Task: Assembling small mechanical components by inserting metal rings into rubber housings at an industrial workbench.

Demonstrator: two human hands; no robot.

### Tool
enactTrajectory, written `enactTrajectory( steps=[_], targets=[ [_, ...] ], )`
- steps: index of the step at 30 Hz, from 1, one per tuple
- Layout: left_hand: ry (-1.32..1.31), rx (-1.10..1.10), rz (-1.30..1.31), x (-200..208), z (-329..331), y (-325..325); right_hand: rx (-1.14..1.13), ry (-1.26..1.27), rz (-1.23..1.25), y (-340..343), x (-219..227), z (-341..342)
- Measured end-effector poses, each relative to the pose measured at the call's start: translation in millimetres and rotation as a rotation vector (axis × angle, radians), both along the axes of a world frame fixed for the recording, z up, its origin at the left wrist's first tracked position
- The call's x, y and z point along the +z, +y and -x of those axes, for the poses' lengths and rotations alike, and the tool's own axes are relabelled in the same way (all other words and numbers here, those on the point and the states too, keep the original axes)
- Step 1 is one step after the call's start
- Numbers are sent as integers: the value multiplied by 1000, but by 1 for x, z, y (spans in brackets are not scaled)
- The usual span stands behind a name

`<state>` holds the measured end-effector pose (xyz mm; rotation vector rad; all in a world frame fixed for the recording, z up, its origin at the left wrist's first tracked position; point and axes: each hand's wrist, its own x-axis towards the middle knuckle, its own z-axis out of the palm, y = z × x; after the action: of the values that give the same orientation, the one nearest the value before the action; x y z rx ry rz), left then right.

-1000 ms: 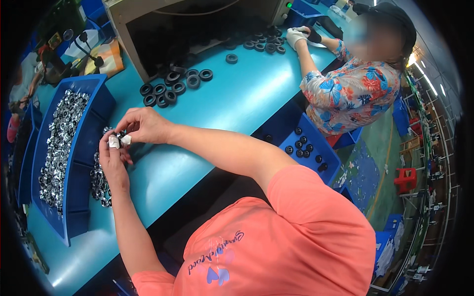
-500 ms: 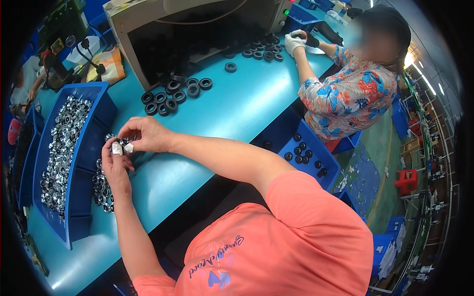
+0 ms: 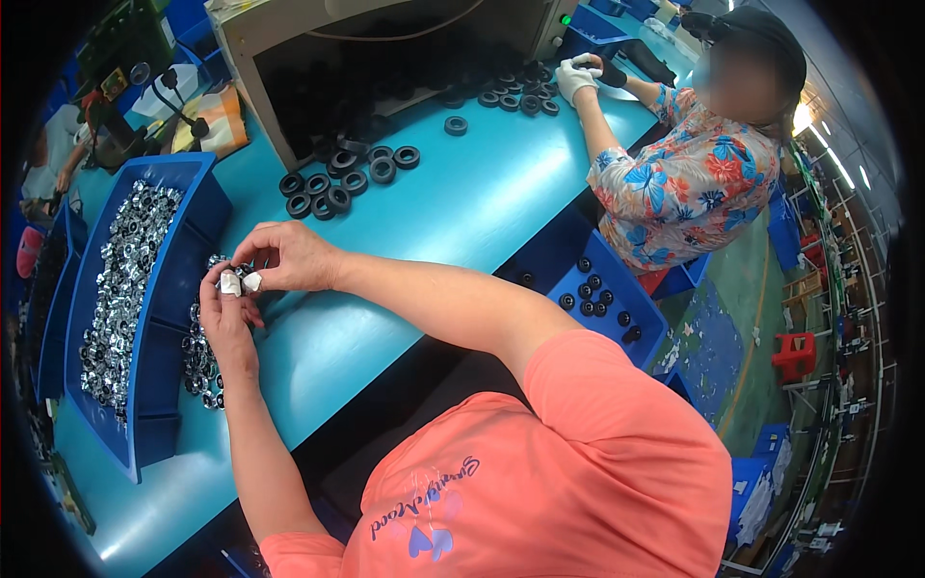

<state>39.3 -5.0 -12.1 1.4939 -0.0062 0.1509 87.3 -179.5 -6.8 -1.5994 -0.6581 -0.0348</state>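
My left hand [image 3: 227, 323] and my right hand [image 3: 299, 256] meet over the left part of the teal table, fingertips pinched close together. White wrapping covers a fingertip or two where they meet. Whatever lies between the fingers is hidden or too small to name. Just left of and below my hands, a pile of small shiny metal parts [image 3: 201, 371] lies on the table. Beside it stands a long blue bin [image 3: 159, 385] holding many similar silver metal parts [image 3: 120, 299].
Black rings [image 3: 337, 199] lie beyond my hands, before a box-shaped machine [image 3: 275, 106] with a dark opening. A blue tray [image 3: 647, 349] with black wheel-like pieces [image 3: 599, 309] is at right. A co-worker [image 3: 689, 183] in a flowered shirt and white glove works at the far right.
My hands stay together in nearly the same place, with only slight finger movement. The whole view has shifted a little. The co-worker's hands have moved slightly.
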Motion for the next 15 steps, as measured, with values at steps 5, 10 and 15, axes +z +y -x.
enactTrajectory(
  steps=[5, 10, 15],
  targets=[
    [-4, -3, -6, 5, 2, -3, 12, 47, -74, 3, -4, -2],
    [-28, -6, -13, -1, 0, 1, 12, 35, -12, 0, -2, -1],
    [-26, -3, -3, 0, 2, 1, 25, 35, -26, -1, -2, 0]
  ],
)
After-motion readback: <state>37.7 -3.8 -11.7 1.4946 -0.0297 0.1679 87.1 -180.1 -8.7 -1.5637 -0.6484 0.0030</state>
